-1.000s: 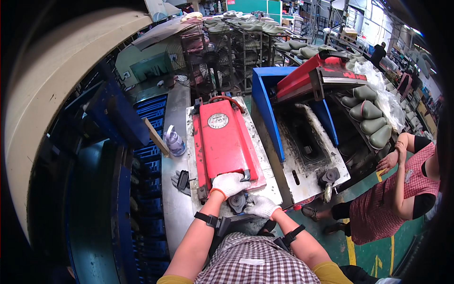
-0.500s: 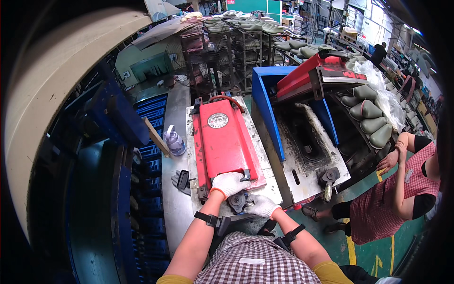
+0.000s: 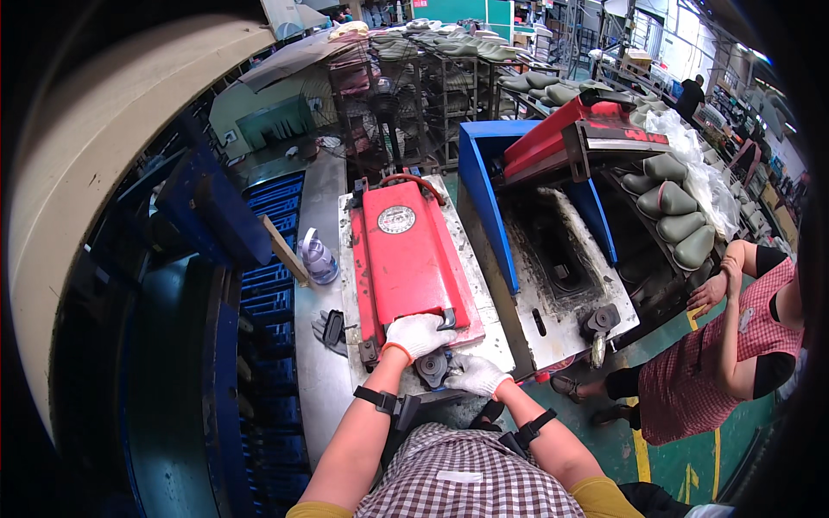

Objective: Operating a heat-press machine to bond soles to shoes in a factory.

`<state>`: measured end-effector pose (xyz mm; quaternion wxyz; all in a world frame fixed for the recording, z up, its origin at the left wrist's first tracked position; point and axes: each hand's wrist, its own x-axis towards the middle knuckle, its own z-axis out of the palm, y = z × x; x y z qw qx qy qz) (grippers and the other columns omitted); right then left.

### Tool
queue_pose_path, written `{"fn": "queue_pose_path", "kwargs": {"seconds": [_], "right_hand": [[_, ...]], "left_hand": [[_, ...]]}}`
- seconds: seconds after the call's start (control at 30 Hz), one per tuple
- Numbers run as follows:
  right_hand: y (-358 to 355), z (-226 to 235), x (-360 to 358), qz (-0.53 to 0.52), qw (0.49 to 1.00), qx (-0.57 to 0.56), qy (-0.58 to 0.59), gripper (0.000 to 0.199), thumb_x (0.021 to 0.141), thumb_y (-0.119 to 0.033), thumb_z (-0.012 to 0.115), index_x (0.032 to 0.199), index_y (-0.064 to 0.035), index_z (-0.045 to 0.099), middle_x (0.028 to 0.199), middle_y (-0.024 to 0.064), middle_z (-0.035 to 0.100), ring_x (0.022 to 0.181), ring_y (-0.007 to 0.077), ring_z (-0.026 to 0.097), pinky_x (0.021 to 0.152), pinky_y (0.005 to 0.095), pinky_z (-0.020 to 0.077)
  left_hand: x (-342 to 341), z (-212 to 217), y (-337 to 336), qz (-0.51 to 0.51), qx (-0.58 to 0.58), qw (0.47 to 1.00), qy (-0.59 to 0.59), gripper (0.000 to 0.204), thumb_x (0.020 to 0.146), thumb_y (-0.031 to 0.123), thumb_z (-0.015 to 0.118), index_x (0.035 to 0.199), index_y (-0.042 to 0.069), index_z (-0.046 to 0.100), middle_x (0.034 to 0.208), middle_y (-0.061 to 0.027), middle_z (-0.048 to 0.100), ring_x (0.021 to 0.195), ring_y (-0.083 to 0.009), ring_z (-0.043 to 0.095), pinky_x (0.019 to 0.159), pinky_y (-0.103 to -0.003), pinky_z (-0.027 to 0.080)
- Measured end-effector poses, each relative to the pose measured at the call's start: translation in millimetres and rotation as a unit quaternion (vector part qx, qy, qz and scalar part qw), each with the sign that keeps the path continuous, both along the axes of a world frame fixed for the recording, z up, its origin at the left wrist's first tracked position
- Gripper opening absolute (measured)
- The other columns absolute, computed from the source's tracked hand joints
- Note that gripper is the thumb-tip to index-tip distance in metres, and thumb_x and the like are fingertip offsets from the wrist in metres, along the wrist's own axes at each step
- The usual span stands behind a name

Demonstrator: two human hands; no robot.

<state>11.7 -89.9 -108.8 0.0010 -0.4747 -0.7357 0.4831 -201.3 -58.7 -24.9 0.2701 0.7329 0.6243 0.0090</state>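
Note:
In front of me a red machine lid (image 3: 406, 259) lies closed on a worn white metal plate (image 3: 486, 332). My left hand (image 3: 416, 335), in a white glove, rests at the lid's front edge with its fingers curled round a black handle (image 3: 447, 319). Just below the lid sits a round grey clamp (image 3: 432, 368). Beside it on the right is my right hand (image 3: 474, 377), also gloved, closed round the clamp's short lever, which the fingers mostly cover.
A second machine with a raised red lid (image 3: 570, 138) and blue side panels (image 3: 488, 207) stands to the right. Grey-green shoe pieces (image 3: 678, 229) lie beyond it. Left are a water bottle (image 3: 319, 259) and dark glove (image 3: 331, 328). A person in a checked apron (image 3: 691, 371) stands right.

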Motion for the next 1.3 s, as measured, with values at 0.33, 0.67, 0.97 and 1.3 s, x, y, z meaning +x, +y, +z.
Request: {"fn": "queue_pose_path", "kwargs": {"seconds": [0.33,0.67,0.97,1.3], "right_hand": [[0.4,-10.2,2.0,-0.011,0.999,-0.023,0.019,0.057,0.087,-0.032,0.083,0.131,0.001,0.069,0.124,0.0188,0.076,0.115,0.0267,0.072,0.103,0.0363,0.0536],[-2.3,-15.4,3.8,-0.024,0.999,0.017,0.044,0.057,0.083,-0.041,0.081,0.124,-0.0023,0.071,0.112,0.0235,0.077,0.106,0.0375,0.074,0.096,0.0412,0.0559],[-3.8,-6.4,2.9,-0.036,0.999,0.002,0.036,0.047,0.086,-0.029,0.081,0.123,-0.0022,0.071,0.112,0.0156,0.075,0.108,0.0257,0.07,0.099,0.0386,0.0544],[3.3,-29.9,10.3,-0.058,0.997,0.032,0.026,0.021,0.089,-0.007,0.075,0.108,-0.0011,0.067,0.097,0.0021,0.067,0.09,0.0104,0.058,0.085,0.0292,0.0502]], "left_hand": [[0.1,-5.0,1.0,0.002,0.013,1.0,-0.001,0.06,0.092,0.068,0.061,0.109,0.013,0.078,0.114,-0.0162,0.078,0.109,-0.0354,0.074,0.095,-0.049,0.056],[8.3,-2.3,-16.2,0.013,0.142,0.99,0.008,0.047,0.094,0.054,0.065,0.098,0.009,0.075,0.096,-0.0174,0.077,0.093,-0.0327,0.076,0.081,-0.051,0.058],[-44.5,-110.9,-132.9,0.131,0.473,0.865,-0.1,0.053,0.08,0.016,0.081,0.131,0.011,0.068,0.143,-0.0177,0.063,0.132,-0.042,0.059,0.113,-0.056,0.046],[-202.8,-247.1,-481.8,0.882,-0.03,0.391,0.261,0.078,0.092,0.054,0.076,0.149,0.004,0.055,0.148,-0.0192,0.061,0.14,-0.0378,0.057,0.113,-0.053,0.047]]}}
